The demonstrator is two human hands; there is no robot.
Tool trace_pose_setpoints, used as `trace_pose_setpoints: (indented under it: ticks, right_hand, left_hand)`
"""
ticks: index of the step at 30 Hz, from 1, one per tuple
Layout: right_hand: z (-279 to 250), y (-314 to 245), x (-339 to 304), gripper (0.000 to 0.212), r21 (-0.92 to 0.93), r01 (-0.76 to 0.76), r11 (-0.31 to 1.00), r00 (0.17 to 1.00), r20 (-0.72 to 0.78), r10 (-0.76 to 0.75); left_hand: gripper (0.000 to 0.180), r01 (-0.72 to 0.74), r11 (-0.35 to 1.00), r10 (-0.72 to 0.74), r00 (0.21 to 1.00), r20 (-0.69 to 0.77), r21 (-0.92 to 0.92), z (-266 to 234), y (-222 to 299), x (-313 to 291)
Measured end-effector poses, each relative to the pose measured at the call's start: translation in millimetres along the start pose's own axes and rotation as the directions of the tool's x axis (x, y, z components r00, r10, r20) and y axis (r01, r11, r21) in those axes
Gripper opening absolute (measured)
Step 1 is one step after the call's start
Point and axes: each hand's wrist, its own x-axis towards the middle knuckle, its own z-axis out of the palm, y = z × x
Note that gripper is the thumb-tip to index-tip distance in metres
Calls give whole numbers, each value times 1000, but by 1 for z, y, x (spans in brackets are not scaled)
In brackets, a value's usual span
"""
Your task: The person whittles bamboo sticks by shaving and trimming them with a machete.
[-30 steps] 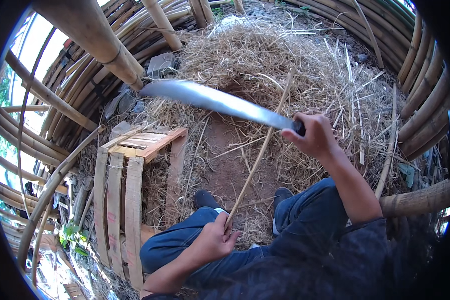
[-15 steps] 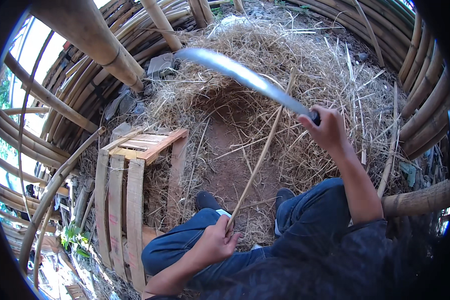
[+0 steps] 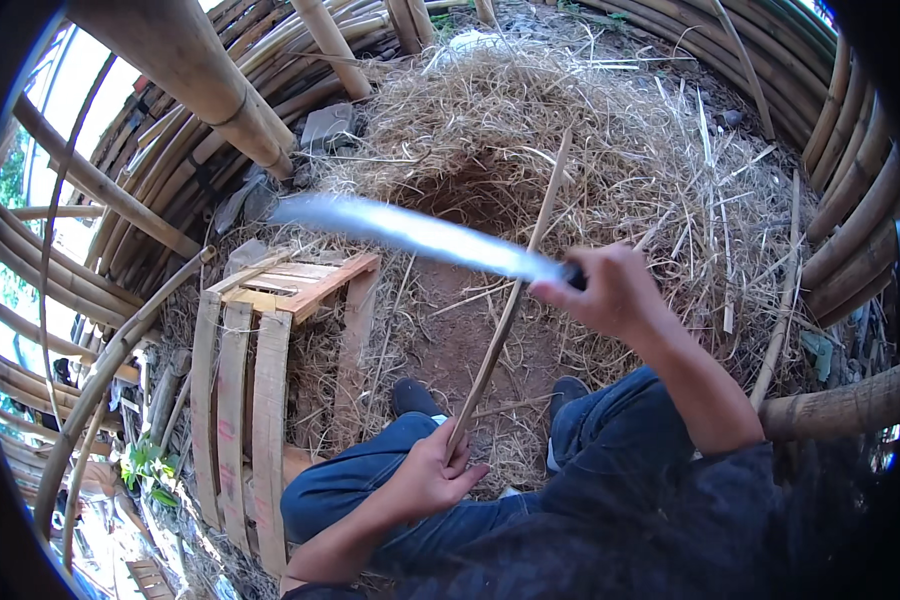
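Observation:
My right hand [image 3: 610,288] is closed around the dark handle of a machete [image 3: 410,232]. Its long, shiny blade points left and is smeared by motion. The blade crosses over a thin bamboo strip [image 3: 544,212]; I cannot tell whether they touch. Close to my left knee, my left hand [image 3: 435,474] grips the strip's lower end, with the thumb out to the right. From there the strip slants up and away to the right, its far end above the shavings.
A slatted wooden crate [image 3: 270,400] stands left of my legs. Beyond my feet lies a broad heap of bamboo shavings [image 3: 610,130] around bare soil [image 3: 450,340]. A thick bamboo post [image 3: 200,80] rises at upper left, and bamboo poles [image 3: 855,210] line the right side.
The machete and my right hand have come nearer and to the left, along the strip. The strip has turned a little more upright. My left hand has barely moved.

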Motion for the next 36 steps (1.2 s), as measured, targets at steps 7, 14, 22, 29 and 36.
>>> trace_pose_setpoints:
  ticks: [7, 14, 22, 29, 36]
  right_hand:
    - [17, -37, -9, 73, -182, 311, 933, 937, 220, -270]
    - [18, -20, -6, 79, -97, 269, 958, 953, 171, -250]
    - [13, 18, 9, 68, -222, 276, 935, 960, 23, -278]
    - [-1, 47, 7, 63, -100, -134, 986, 991, -28, 132]
    - [9, -19, -5, 70, -130, 192, 973, 969, 184, -167]
  left_hand:
    - [42, -68, 998, 68, 995, 70, 4, -4, -19, 4]
    - [40, -109, 992, 118, 983, 142, -64, -6, -21, 4]
    - [38, -123, 990, 131, 985, 110, -76, -10, -21, 1]
    - [35, -91, 995, 96, 986, 138, -46, -6, -22, 0]
    - [33, 13, 978, -2, 998, -56, 210, -4, 1, 0]
